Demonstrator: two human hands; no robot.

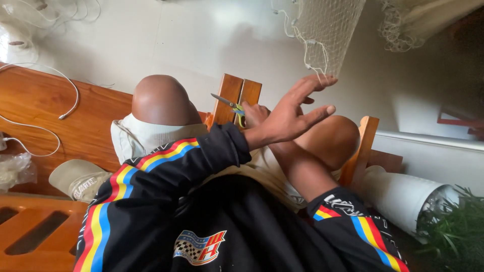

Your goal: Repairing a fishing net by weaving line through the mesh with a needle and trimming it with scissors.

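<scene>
White cable (68,103) on wooden bench (35,100) far left. Scissors (231,106) centre, yellow-handled, gripped in right hand (254,115), mostly hidden behind left hand (290,118). Left hand open, fingers spread, fingertips touching lower edge of hanging net (327,30). White pipe (403,196) near right.

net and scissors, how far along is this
Nothing looks finished: the pale net hangs with loose cords at its lower edge. In hand: the left hand reaches up, fingers spread at that edge, while the right hand, crossed beneath it, holds the scissors, not at the net. No cut shows; the loose cords remain.
</scene>
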